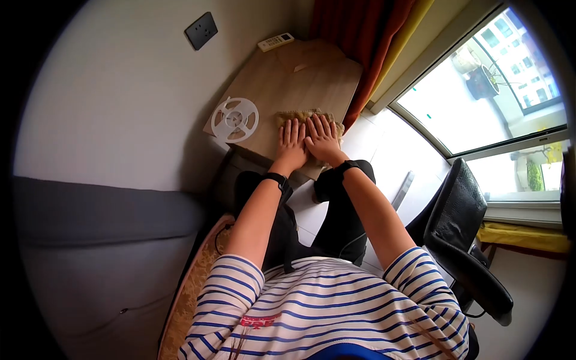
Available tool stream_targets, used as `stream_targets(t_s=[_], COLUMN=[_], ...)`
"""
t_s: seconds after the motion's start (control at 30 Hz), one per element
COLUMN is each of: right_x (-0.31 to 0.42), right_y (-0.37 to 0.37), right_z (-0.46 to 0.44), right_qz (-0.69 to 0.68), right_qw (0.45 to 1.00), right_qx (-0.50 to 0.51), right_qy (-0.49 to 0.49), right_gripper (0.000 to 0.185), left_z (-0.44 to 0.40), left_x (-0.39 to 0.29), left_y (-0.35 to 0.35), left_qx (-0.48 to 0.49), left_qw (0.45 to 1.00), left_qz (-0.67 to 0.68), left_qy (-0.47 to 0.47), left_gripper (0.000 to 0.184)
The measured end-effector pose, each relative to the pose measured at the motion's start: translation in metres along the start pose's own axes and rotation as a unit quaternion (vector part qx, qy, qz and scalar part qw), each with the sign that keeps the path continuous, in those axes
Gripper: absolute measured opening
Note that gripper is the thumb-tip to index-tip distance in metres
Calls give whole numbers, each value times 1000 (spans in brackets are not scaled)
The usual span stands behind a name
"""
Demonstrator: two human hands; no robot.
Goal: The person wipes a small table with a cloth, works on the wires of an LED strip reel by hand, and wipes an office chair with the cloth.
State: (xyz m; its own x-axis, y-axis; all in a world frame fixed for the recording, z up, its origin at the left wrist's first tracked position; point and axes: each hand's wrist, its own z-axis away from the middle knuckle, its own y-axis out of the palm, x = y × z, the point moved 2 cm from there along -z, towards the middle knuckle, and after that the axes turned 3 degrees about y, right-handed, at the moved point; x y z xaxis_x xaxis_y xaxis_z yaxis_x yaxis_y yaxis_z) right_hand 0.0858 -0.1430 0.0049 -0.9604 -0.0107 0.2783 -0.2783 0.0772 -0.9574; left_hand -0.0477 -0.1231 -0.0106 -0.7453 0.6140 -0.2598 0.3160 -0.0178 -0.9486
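A brownish, patterned piece of cloth (306,114) lies on the wooden table (288,72), near its front right edge. My left hand (292,144) rests flat on the cloth, fingers stretched out and pointing away from me. Beside it, my right hand (324,139) also presses flat on the cloth, its fingers slightly spread and its thumb side touching or nearly touching the left hand. Much of the cloth is hidden under both hands. A white plastic reel (234,120) lies left of my hands, at the table's left edge.
A white remote control (276,41) lies at the table's far corner. Red curtains (360,48) hang behind the table. On the right stand a black office chair (459,210) and a glass door (480,78). A wall with a socket (201,30) borders the left.
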Motion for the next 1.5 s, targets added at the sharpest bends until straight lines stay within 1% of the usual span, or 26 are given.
stream_targets(t_s=[0.13,0.2,0.27,0.33,0.4,0.43,0.47,0.57,0.6,0.63,0.67,0.7,0.73,0.77,0.8,0.87,0.93,1.0,1.03,1.07,1.13,1.17,1.27,1.3,1.47,1.5], right_x=[11,11,13,9,6,11,-2,1,27,18,21,25,38,34,30,26,23,19,19,19,27,27,32,32,34,36], right_y=[-1,-1,2,10,21,18,45,65,26,44,46,48,31,38,37,38,36,35,40,45,49,49,56,54,55,54], right_z=[33,45,54,64,70,74,69,76,84,87,91,96,106,112,112,108,108,109,106,106,107,105,107,108,111,110], right_qz=[27,7,2,-1,27,-37,90,33,-135,-289,-438,-569,-688,-734,-699,-666,-660,-617,-662,-659,-733,-733,-787,-788,-793,-805], right_qw=[1000,1000,1000,1000,997,998,994,992,963,902,841,755,679,628,657,691,704,746,712,715,634,635,570,565,554,540], right_qx=[4,22,10,-21,-51,-58,-39,-114,-116,-145,-122,-103,-36,1,17,24,39,52,37,39,7,12,19,38,35,39], right_qy=[6,2,-1,-18,-41,-7,-42,32,203,287,294,310,252,258,283,280,260,245,232,232,246,244,237,243,249,245], right_gripper=[62,64,64,63,62,63,65,75,78,75,70,66,59,57,59,61,62,62,59,59,58,58,54,53,53,52], left_z=[35,47,55,63,71,72,72,76,73,74,79,82,84,88,88,87,86,88,89,90,91,90,91,91,94,92], left_x=[-14,-21,-25,-29,-33,-33,-32,-33,-39,-40,-41,-44,-46,-46,-44,-39,-37,-40,-40,-40,-40,-38,-32,-32,-35,-34], left_y=[-4,-5,-9,-14,-13,-10,-9,-12,-12,-23,-26,-27,-25,-26,-24,-22,-19,-19,-18,-17,-13,-11,-13,-14,-20,-18], left_qx=[-25,-34,-33,-19,-13,-21,-29,-8,6,29,31,19,8,-4,-6,-37,-49,-67,-69,-81,-93,-108,-122,-121,-112,-118], left_qw=[1000,999,999,1000,1000,1000,999,1000,1000,999,999,999,1000,999,999,996,995,992,991,991,991,988,984,984,984,984], left_qz=[9,-9,-19,8,8,0,-9,-10,-3,23,24,25,26,38,40,83,89,107,109,105,98,102,121,123,134,130], left_qy=[13,16,5,19,11,15,18,5,3,-2,-9,-6,-4,5,-2,23,19,20,17,23,24,33,41,45,40,42], left_gripper=[64,64,64,65,65,66,66,66,67,68,68,69,70,76,76,84,87,87,87,87,87,86,85,85,84,84])
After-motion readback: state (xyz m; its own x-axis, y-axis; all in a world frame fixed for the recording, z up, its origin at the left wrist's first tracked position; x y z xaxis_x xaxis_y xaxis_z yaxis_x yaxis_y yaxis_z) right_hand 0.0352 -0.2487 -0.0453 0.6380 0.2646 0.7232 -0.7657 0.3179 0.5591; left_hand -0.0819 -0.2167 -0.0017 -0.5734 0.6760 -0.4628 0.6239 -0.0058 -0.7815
